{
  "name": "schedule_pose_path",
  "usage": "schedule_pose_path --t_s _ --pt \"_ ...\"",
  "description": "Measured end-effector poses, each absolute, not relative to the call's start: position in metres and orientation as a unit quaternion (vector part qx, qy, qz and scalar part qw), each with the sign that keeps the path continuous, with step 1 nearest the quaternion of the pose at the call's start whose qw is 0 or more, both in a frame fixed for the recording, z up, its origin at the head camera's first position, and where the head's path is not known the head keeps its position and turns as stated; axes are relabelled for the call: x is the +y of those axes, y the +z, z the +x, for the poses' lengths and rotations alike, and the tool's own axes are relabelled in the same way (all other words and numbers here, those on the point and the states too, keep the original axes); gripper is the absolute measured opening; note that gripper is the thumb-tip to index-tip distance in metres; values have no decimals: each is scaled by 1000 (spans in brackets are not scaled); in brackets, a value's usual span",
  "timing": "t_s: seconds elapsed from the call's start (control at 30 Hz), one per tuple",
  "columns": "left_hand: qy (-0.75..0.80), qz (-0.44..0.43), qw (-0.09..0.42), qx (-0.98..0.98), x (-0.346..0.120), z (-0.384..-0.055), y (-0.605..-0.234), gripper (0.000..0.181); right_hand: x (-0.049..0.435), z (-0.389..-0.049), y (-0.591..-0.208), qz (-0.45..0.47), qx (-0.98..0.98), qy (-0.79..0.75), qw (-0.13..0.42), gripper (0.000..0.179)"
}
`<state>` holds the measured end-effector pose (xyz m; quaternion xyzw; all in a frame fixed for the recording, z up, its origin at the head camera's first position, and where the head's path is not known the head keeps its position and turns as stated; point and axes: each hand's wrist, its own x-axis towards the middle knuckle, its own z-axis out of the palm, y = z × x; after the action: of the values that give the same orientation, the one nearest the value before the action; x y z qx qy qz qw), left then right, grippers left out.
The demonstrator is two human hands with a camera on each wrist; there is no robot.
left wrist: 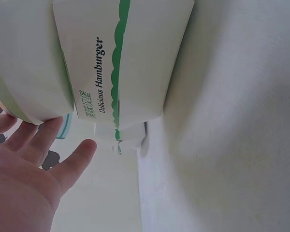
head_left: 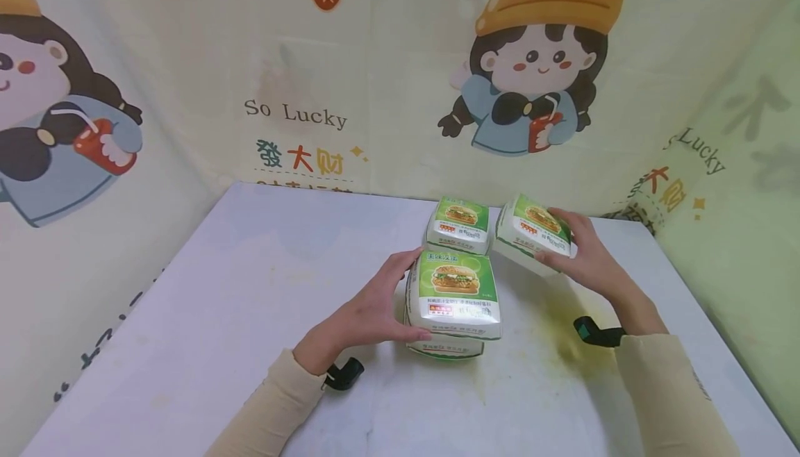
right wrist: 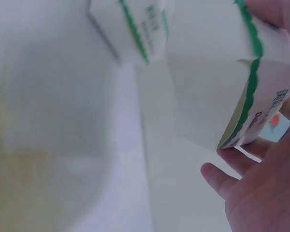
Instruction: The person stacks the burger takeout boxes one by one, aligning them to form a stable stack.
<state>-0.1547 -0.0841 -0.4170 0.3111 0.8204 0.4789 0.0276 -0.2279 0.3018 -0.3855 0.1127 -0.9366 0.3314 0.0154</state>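
Observation:
Green-and-white hamburger boxes are on the white table. My left hand (head_left: 375, 304) holds the upper front hamburger box (head_left: 459, 311), its thumb at the near side and its fingers along the left. Directly under that box is a lower hamburger box (left wrist: 140, 63), mostly covered from above. Behind them stands another hamburger box (head_left: 459, 224). At the right, my right hand (head_left: 590, 255) grips a fourth hamburger box (right wrist: 217, 92) by its right side. This box is tilted and raised off the table, beside the rear one.
A white tabletop (head_left: 300, 290) spreads left of the boxes, and a yellowish stain (head_left: 571, 332) marks it near the right wrist. Behind the table hangs a cream cloth (head_left: 400, 75) printed with cartoon figures and lettering.

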Motion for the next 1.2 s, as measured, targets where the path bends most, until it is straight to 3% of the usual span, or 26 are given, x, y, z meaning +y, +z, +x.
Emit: schedule_pose_path --t_s 0.23,0.73,1.2 --pt "478 310 30 821 -84 -155 -416 115 286 -216 -360 161 -914 369 53 83" --pt "478 314 29 820 -85 -155 -415 115 248 -185 -317 270 -889 361 79 85" --pt "476 315 29 820 -86 -156 -415 115 227 -166 -304 314 -890 326 58 89"
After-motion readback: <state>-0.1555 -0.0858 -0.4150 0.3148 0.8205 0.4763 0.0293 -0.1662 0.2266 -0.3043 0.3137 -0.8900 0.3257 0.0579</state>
